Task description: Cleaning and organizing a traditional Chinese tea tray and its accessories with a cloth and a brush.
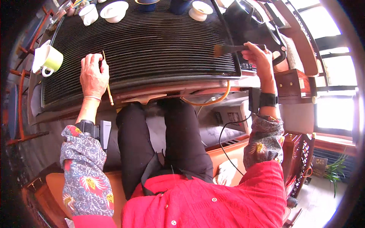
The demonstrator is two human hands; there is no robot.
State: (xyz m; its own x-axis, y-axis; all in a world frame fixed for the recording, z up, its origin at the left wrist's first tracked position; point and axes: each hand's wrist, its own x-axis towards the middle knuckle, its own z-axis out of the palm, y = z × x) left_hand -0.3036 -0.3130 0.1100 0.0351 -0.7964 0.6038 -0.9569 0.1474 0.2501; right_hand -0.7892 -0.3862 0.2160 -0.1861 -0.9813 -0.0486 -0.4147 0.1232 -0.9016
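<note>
My right hand (258, 57) is closed around the dark handle of a flat brush (226, 50). The brown bristles point left, above the right end of a black ribbed tea tray (163, 45). At the tray's left part, my left hand (94, 74) has its fingers curled down toward the slats. A thin wooden stick (109, 92) runs along its thumb side, one end past the tray's front edge. The grip on the stick is partly hidden by the hand. Left of this hand stands a yellow-green and white cup with a handle (52, 60).
White cups (89, 15), a white bowl (114, 12) and a small white vessel (200, 11) line the tray's far side. A black kettle (243, 15) stands at the back right. A yellowish hose (213, 103) hangs under the tray's front edge, above my knees.
</note>
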